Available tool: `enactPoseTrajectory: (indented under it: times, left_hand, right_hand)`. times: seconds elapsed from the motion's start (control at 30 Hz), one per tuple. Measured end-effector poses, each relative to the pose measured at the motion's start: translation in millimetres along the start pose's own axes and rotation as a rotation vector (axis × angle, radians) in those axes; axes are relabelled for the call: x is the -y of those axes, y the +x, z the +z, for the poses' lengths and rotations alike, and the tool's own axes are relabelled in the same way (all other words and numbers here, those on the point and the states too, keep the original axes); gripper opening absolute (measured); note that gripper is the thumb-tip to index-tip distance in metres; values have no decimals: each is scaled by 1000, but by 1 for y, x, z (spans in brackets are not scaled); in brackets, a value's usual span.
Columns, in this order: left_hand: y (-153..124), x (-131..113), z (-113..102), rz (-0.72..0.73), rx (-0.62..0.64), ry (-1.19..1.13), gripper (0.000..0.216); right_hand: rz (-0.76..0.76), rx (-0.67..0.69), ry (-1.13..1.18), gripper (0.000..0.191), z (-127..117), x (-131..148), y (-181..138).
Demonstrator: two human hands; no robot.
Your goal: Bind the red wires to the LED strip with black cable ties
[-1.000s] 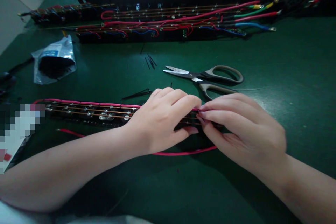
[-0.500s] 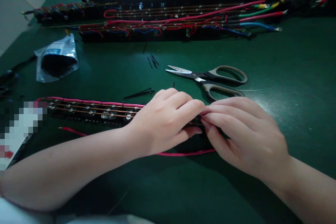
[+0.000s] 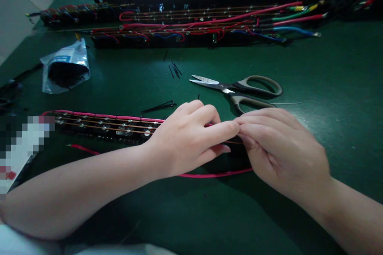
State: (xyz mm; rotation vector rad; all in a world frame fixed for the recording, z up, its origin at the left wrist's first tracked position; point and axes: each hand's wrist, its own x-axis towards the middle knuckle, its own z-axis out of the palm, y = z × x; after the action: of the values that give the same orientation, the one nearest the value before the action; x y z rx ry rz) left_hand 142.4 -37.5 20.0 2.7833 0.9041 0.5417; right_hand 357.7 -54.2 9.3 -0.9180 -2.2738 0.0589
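Note:
My left hand (image 3: 191, 139) lies across a long black strip (image 3: 101, 137) fitted with copper-coloured rods and metal clips. Its thumb is on the near side and its other fingers bend over the far side. The index finger stretches right and meets the fingertips of my right hand (image 3: 284, 151). The right hand is closed in a pinch over the strip's right part; what it pinches is hidden. A red cable (image 3: 86, 114) runs along the strip's far edge, tied down in places with black cable ties. Another red cable (image 3: 215, 175) loops out on the near side.
Beyond my hands lie scissors (image 3: 224, 87) with blades slightly apart, black cable ties (image 3: 160, 106) and several cut-off pieces (image 3: 175, 69). A plastic bag (image 3: 66, 67) with black contents stands left. Wired black assemblies (image 3: 179, 38) fill the far side of the green table (image 3: 329, 87).
My right hand's pinch has shifted slightly right and tightened. The left index finger has straightened and lowered a little to follow it. Other objects stay where they were.

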Motion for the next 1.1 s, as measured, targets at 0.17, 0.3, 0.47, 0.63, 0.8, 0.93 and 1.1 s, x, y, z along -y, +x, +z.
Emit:
enactPoseTrajectory:
  times: [0.17, 0.3, 0.47, 0.63, 0.8, 0.93, 1.1]
  left_hand:
    - [0, 1, 0, 15, -17, 0, 23]
    - [-1, 2, 1, 30, -41, 9, 20]
    - [0, 2, 1, 50, -45, 20, 19]
    - [0, 2, 2, 55, -46, 57, 19]
    - [-1, 1, 5, 87, -64, 117, 20]
    - [-2, 0, 6, 114, -89, 153, 19]
    - [-2, -1, 7, 137, -153, 217, 16]
  right_hand:
    - [34, -13, 37, 25, 1, 0, -1]
    - [37, -26, 45, 25, 1, 0, 0]
    - [48, -30, 62, 27, 3, -1, -1]
    - [34, -13, 83, 25, 3, -2, -1]
    - [63, -10, 130, 23, 4, -2, -1]
    - [97, -16, 175, 22, 4, -3, -2]
    - [112, -13, 199, 20, 3, -2, -2]
